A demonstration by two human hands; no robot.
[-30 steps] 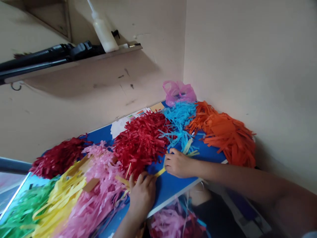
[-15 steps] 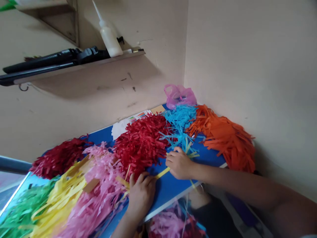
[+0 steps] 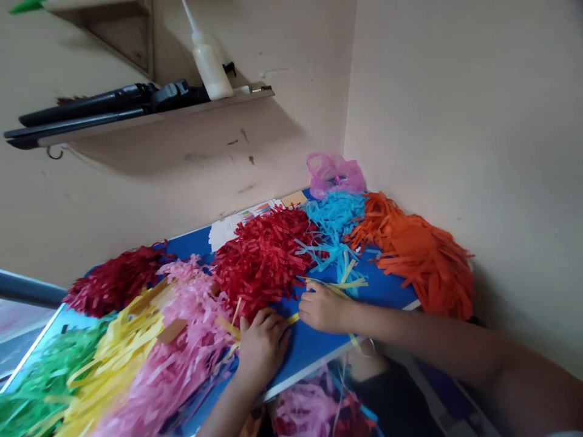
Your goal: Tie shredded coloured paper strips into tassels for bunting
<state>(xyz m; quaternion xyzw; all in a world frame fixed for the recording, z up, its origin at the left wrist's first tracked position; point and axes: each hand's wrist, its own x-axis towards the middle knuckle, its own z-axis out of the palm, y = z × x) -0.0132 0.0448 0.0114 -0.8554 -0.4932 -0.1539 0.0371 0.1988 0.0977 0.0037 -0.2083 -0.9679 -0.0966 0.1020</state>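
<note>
- Two cream walls (image 3: pixel 455 121) met in a corner, scuffed with dark marks.
- One narrow wall shelf (image 3: pixel 150 118) held one white plastic squeeze bottle (image 3: pixel 210 67) with a thin nozzle and two long black objects (image 3: pixel 91 103), their kind unclear.
- One blue board (image 3: pixel 392 288) lay tilted into the corner, with one pink plastic bag (image 3: pixel 334 176) at its far end, one printed white sheet (image 3: pixel 228 233) and one tan card piece (image 3: pixel 294 198).
- Seven piles of cut paper fringe covered the board: one maroon (image 3: pixel 116 282), one red (image 3: pixel 259 258), one sky-blue (image 3: pixel 334 215), one orange (image 3: pixel 419 255), one pink (image 3: pixel 182 358), one yellow (image 3: pixel 116 346) and one green (image 3: pixel 50 394).
- More pink paper fringe (image 3: pixel 310 409) lay below the board's near edge.
- Two hands were in view, both the person's own.
- Thin yellow paper strips (image 3: pixel 334 284) lay on the blue between the red and sky-blue piles, running under the right hand (image 3: pixel 324 308).
- Its fingers curled over those strips, though whether they were clenched on them I could not tell.
- The left hand (image 3: pixel 263 346) lay palm down on the board, just beside the red pile; its grip could not be told either.
</note>
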